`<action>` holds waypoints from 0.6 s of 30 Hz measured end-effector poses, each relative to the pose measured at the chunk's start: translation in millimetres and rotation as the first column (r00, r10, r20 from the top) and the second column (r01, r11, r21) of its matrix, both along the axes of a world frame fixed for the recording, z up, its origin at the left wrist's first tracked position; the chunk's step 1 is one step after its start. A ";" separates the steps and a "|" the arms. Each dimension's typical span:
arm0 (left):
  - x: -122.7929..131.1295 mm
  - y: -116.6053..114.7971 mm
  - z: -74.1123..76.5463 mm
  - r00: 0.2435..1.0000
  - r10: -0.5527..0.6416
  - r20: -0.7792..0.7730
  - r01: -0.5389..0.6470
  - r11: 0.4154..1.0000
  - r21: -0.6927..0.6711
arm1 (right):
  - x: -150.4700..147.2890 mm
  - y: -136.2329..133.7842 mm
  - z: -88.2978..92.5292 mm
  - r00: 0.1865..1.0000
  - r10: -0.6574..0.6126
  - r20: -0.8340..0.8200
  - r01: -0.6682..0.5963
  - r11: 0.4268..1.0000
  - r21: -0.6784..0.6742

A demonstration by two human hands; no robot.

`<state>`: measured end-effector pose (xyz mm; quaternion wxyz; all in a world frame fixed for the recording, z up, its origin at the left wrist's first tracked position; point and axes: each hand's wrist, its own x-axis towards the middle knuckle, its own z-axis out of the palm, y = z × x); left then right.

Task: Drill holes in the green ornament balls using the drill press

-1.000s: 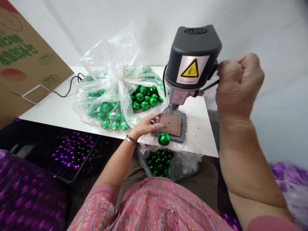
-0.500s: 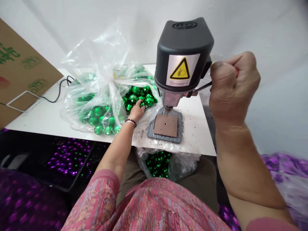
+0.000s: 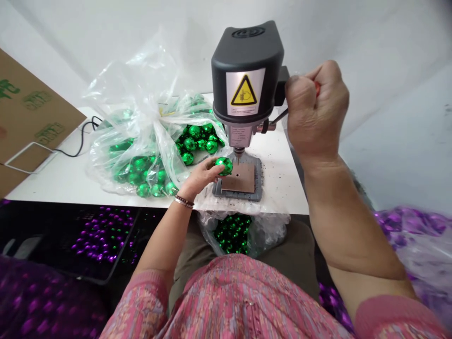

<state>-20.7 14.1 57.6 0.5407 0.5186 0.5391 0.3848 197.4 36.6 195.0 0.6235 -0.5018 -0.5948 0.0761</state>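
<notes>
Between the fingertips of my left hand (image 3: 203,178) is a shiny green faceted ball (image 3: 224,166), held just left of the drill bit and over the edge of the brown plate (image 3: 243,178). That plate has a small hole and lies on the grey base of a black bench drill press (image 3: 247,66). My right hand (image 3: 318,113) is wrapped round the drill press's feed lever (image 3: 280,116); most of the grip is hidden in the fist. More green balls (image 3: 194,141) lie in an open, knotted clear plastic bag (image 3: 155,127) to the left.
A cardboard box (image 3: 35,117) and a black cable (image 3: 76,153) are at the left of the white table (image 3: 70,188). A bag of green balls (image 3: 231,235) sits below the table edge at my lap. Purple balls (image 3: 100,235) fill a dark crate at lower left; bagged purple ones (image 3: 406,226) lie at right.
My left hand has come out of the bag of green balls with one ball and moved right, towards the drill bit. My right hand stays on the lever; the view has shifted slightly.
</notes>
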 end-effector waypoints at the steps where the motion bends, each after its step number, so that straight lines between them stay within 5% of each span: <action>1: 5.2 -2.4 -2.5 1.000 -0.008 -0.001 0.008 1.000 -0.023 | 0.0 1.9 2.6 1.000 0.001 0.000 -0.001 1.000 -0.018; 9: 28.2 0.2 -20.0 0.981 0.074 -0.181 -0.083 0.995 -0.046 | 2.3 27.3 30.8 0.997 -0.052 0.054 0.065 0.957 -0.281; 18: 37.2 4.6 -29.5 0.891 0.106 -0.442 -0.079 0.994 0.080 | 2.7 29.9 28.8 0.999 -0.024 0.031 0.031 0.961 -0.275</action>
